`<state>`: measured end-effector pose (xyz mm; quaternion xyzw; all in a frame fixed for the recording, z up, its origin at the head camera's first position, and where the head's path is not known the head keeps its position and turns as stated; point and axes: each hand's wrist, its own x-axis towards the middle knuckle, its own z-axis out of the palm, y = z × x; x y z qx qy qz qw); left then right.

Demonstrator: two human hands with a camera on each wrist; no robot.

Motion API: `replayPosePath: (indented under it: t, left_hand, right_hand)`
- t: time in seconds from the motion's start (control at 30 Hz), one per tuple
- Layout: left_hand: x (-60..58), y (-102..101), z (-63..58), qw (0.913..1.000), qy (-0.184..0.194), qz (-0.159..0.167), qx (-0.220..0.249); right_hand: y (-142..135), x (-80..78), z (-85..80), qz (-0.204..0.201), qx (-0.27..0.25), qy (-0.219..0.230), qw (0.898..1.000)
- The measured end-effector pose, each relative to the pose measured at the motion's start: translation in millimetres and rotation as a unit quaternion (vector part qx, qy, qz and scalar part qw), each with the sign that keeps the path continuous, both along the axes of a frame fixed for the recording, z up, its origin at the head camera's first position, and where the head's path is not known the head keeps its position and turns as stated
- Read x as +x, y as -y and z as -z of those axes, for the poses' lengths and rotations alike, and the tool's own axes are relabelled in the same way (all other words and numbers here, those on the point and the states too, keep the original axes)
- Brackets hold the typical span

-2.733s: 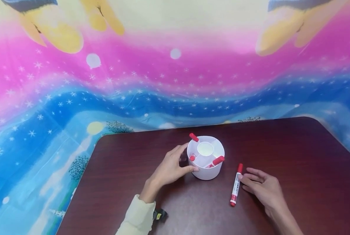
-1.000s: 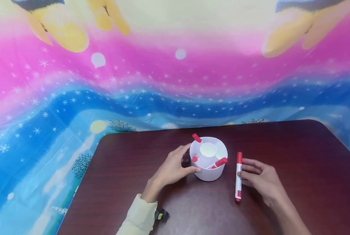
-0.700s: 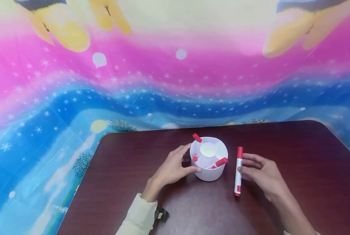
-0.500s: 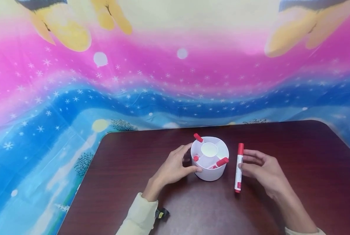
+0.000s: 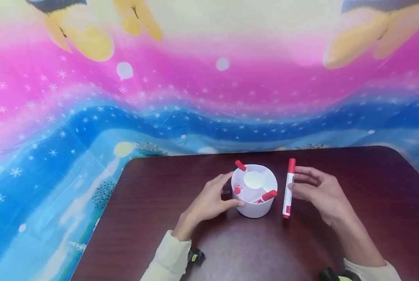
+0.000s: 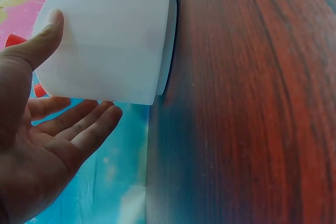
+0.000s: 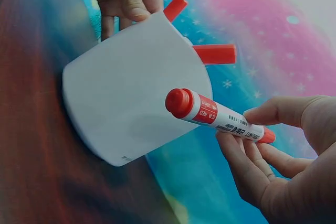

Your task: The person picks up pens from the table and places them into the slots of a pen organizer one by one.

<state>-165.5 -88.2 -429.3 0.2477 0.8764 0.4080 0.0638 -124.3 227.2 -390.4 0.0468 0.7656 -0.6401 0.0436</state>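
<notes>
A round white pen holder (image 5: 254,210) with a hub and dividers stands on the table. Three red-capped markers lean in it: one at the back rim (image 5: 240,165), one at the left (image 5: 237,190), one at the front right (image 5: 267,196). My left hand (image 5: 209,200) holds the holder's left side, thumb on the front wall and fingers behind, as the left wrist view also shows. To the right of the holder, my right hand (image 5: 327,193) pinches a red whiteboard marker (image 5: 288,197) between thumb and fingers. Its red cap points up and away; in the right wrist view the marker (image 7: 231,121) overlaps the holder's wall.
The dark red-brown wooden table (image 5: 237,249) has rounded far corners. Behind it hangs a colourful printed cloth (image 5: 195,89). A black wrist device (image 5: 196,256) shows beside the left sleeve, and another (image 5: 332,274) at the right sleeve.
My right hand has taken the marker up off the table, stood it more upright and moved it forward beside the pen holder. My left hand keeps its hold; the head view has shifted slightly.
</notes>
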Motion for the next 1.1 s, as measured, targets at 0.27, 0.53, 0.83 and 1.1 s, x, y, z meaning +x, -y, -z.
replayPosePath:
  t: [0.27, 0.53, 0.83, 1.1]
  left_hand:
    - [0.2, 2, -0.2, 0.9999, 0.001, 0.002, 0.013]
    - [1.8, 2, 0.5, 1.0000, 0.002, 0.001, 0.004]
    - [1.7, 3, 0.3, 1.0000, 0.005, 0.004, 0.005]
    - [1.9, 3, -1.0, 1.0000, 0.006, 0.008, 0.002]
  right_hand:
    - [1, -5.6, -10.0, -0.003, 0.005, -0.027, 1.000]
    - [3, -8.7, -19.2, 0.007, 0.010, -0.057, 0.998]
    - [3, -10.9, -28.3, 0.013, -0.046, -0.076, 0.996]
    - [6, -14.9, -34.9, 0.018, -0.028, -0.078, 0.996]
